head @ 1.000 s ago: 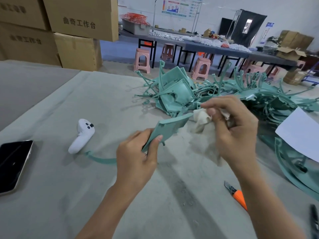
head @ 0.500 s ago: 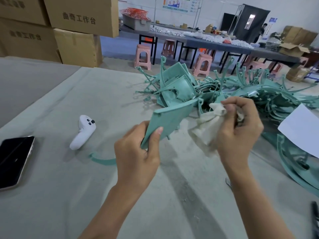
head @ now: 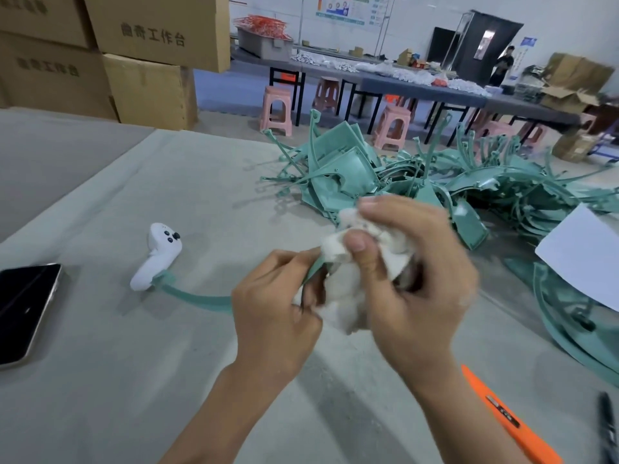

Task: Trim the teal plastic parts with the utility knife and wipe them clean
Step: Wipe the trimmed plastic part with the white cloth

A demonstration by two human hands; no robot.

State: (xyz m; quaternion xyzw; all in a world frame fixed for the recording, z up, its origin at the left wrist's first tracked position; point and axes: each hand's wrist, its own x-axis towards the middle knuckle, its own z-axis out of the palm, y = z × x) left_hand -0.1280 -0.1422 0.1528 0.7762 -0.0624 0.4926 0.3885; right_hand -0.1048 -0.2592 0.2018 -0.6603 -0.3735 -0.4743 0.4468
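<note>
Mid-wipe: the left hand (head: 274,303) pinches one teal part (head: 314,270), the right hand (head: 412,283) grips a white cloth (head: 338,254) over it, the utility knife (head: 502,416) lies aside, and a big pile (head: 348,169) seemingly awaits.

Stacked cardboard boxes (head: 150,38) at left, pink stools (head: 277,110) by long dark tables (head: 418,92), white wall (head: 569,21) with posters (head: 345,9)

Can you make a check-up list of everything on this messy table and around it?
Surface: grey cloth-covered table.
Job's things: teal part, mostly hidden under white cloth; pile of teal parts behind; orange utility knife lying unused.
Clutter: white controller, phone, teal strip, white sheet, black pen.
Hands: left hand grips the teal part; right hand presses the cloth on it.
Cables: nothing seen.
Surroundings: cardboard boxes, pink stools, long table.
</note>
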